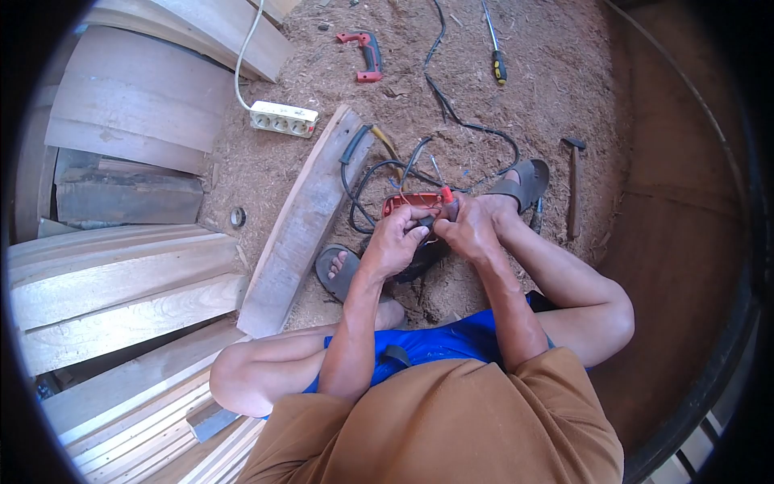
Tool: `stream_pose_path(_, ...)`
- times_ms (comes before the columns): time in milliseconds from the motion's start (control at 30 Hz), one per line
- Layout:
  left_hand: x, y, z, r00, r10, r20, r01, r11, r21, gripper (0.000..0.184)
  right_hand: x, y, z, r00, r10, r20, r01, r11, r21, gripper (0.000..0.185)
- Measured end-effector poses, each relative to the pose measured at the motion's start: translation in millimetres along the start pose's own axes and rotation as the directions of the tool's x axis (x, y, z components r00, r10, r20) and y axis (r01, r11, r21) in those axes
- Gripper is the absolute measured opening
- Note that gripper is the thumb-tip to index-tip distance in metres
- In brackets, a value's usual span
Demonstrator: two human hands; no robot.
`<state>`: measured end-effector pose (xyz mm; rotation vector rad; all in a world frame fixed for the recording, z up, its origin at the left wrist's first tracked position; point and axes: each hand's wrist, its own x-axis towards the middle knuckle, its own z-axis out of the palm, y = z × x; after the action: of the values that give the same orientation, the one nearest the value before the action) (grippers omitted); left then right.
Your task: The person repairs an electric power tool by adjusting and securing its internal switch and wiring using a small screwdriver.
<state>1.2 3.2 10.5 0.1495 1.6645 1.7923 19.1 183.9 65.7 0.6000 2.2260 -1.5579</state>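
Two hands are busy between the sandals (526,188), low over the sawdust-strewn ground (459,48), and from where I stand the work looks midway. The left hand (393,242) has its fingers curled in at the near side of a red casing (411,199), thumb and forefinger seeming to pinch something small there; I can't tell whether it is one of the thin wires (399,187) or the dark part beneath. The right hand (468,231) is closed around a red-tipped tool (449,194), its tip pointing up and away from the body. The casing sits just beyond the fingertips, with wires showing loose about it, so it appears opened up and not yet closed again. A red-and-black handle piece (370,56) lies well apart on the far side, apparently detached and waiting to be refitted. Black cable (484,129) loops off to the far right, past a screwdriver (499,68) lying idle. A hammer (574,187) rests at the right, untouched, while to the left a plank (300,222) lies near the casing, a power strip (284,118) beyond its far end.
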Motion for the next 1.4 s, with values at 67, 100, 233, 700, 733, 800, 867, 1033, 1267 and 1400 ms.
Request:
stream_pose_path(67,0.2,0.9,-3.1,1.000,-0.021,0.007,0.020,0.997,0.069,0.026,2.4,2.0,-4.3,0.998,0.053,0.042,-0.054,0.998,0.021,0.039)
stream_pose_path(100,-0.1,1.4,-4.3,0.999,-0.032,0.010,0.031,0.994,0.103,0.026,2.6,1.6,-5.7,0.995,0.080,0.064,-0.082,0.996,0.032,0.039)
stream_pose_path(233,-0.4,-1.4,-5.2,0.998,-0.065,-0.018,0.066,0.996,0.052,0.024,0.4,-2.4,-8.1,0.993,0.080,0.087,-0.089,0.990,0.112,0.037)
stream_pose_path(700,-0.1,-3.7,5.3,0.988,-0.016,-0.154,0.024,0.998,0.050,0.026,10.2,11.8,-2.1,0.993,-0.008,0.115,-0.002,0.997,0.083,0.037)
stream_pose_path(733,-0.2,-4.1,4.7,0.989,-0.040,-0.140,0.047,0.998,0.052,0.026,11.4,14.8,-1.7,0.994,-0.017,0.109,0.011,0.999,0.052,0.036)
stream_pose_path(800,-0.4,-3.0,3.0,0.990,-0.086,-0.112,0.092,0.994,0.058,0.026,14.2,20.4,-1.4,0.995,-0.036,0.097,0.037,0.999,-0.010,0.034)
stream_pose_path(867,0.0,-4.0,2.0,0.990,-0.092,-0.110,0.098,0.994,0.057,0.026,17.1,21.9,-5.2,0.989,0.020,0.146,-0.025,0.999,0.032,0.030)
stream_pose_path(1033,-0.5,-4.0,1.3,0.989,-0.111,-0.095,0.114,0.993,0.023,0.026,16.6,13.2,-11.0,0.980,0.067,0.186,-0.057,0.997,-0.061,0.026)
stream_pose_path(1267,0.5,-6.3,1.4,0.989,-0.078,-0.125,0.079,0.997,0.003,0.025,14.1,14.7,-1.6,0.989,-0.081,0.121,0.093,0.990,-0.102,0.033)
stream_pose_path(1400,1.2,-3.1,6.9,0.989,-0.018,-0.145,0.011,0.999,-0.047,0.025,20.9,29.3,8.6,0.957,-0.270,0.107,0.280,0.955,-0.098,0.026)
